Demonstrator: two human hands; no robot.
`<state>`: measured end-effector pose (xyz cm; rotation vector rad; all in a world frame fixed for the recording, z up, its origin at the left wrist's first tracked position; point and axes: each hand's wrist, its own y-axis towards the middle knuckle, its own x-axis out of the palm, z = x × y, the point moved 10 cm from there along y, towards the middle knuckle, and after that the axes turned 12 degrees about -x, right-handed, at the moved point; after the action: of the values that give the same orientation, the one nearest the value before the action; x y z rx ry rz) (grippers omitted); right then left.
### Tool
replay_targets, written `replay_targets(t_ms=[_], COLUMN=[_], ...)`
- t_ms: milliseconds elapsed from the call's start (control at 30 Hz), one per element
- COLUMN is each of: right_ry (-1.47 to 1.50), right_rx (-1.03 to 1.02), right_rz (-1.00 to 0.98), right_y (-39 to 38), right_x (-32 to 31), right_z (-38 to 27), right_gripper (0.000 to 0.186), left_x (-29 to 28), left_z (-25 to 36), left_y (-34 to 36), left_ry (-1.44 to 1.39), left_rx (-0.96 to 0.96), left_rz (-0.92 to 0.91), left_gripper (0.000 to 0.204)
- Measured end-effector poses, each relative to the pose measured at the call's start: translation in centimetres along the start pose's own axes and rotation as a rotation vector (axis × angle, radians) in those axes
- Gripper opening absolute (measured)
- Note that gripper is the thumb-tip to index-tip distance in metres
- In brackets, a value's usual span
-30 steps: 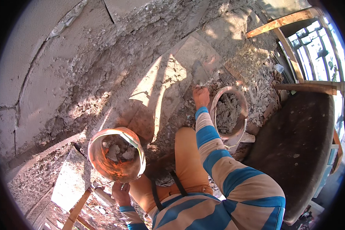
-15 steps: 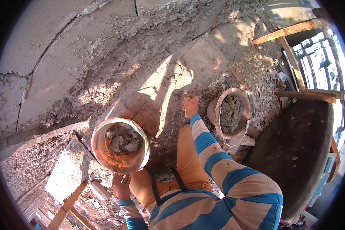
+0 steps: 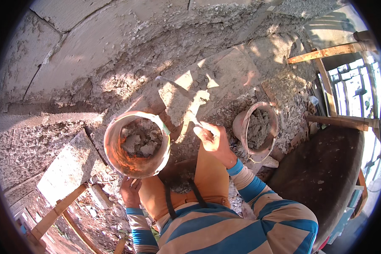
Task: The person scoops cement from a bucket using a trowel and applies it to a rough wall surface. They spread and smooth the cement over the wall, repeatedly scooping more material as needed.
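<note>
Rubble-strewn ground (image 3: 293, 111), pale tool handle (image 3: 193, 119) between pinching right fingers (image 3: 214, 129); left fingers (image 3: 125, 185), hold unclear.

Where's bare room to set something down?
Best: the dusty board beyond the right hand, between the crumbly grey surface and right bucket. The pale slab left of the left bucket also looks bare, perhaps tilted. Crowded: between buckets, with right leg and right hand.

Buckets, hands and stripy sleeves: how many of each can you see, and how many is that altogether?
Buckets: 2 (left bucket, right bucket)
Hands: 2 (left hand, right hand)
Stripy sleeves: 2 (left sleeve, right sleeve)
Total: 6
</note>
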<state>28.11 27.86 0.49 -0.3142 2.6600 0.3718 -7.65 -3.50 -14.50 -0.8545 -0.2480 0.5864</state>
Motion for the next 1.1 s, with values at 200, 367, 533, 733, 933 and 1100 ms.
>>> replay_targets(t_ms=[200, 367, 533, 733, 933, 1100], right_ry=[-0.197, -0.197, -0.063, -0.18, -0.203, -0.152], right_rx=[-0.131, 0.419, 0.825, 0.753, 0.807, 0.648], right_rz=[-0.137, 0.38, 0.525, 0.77, 0.78, 0.675], right_y=[-0.8, -4.2, -11.8, -8.1, -8.7, -7.0], right_x=[3.4, 1.0, 5.8, 9.0, 8.8, 11.4], right_z=[-3.0, 12.2, 23.7, 21.6, 20.2, 20.0], right_gripper=[0.031, 0.023, 0.036, 0.039, 0.036, 0.035], left_x=[0.6, 0.6, 2.0, 1.4, 1.0, 0.7], left_z=[0.1, 0.3, 1.0, 0.5, 0.5, 0.7], left_y=[-0.2, -0.6, -0.4, -0.5, -1.0, -0.9], left_ry=[-0.158, -0.164, -0.079, -0.131, -0.203, -0.201], left_rx=[-0.054, -0.083, -0.036, -0.125, -0.16, -0.163], left_rz=[-0.031, -0.003, -0.028, -0.017, 0.031, 0.038], left_gripper=[0.069, 0.067, 0.068, 0.073, 0.073, 0.071])
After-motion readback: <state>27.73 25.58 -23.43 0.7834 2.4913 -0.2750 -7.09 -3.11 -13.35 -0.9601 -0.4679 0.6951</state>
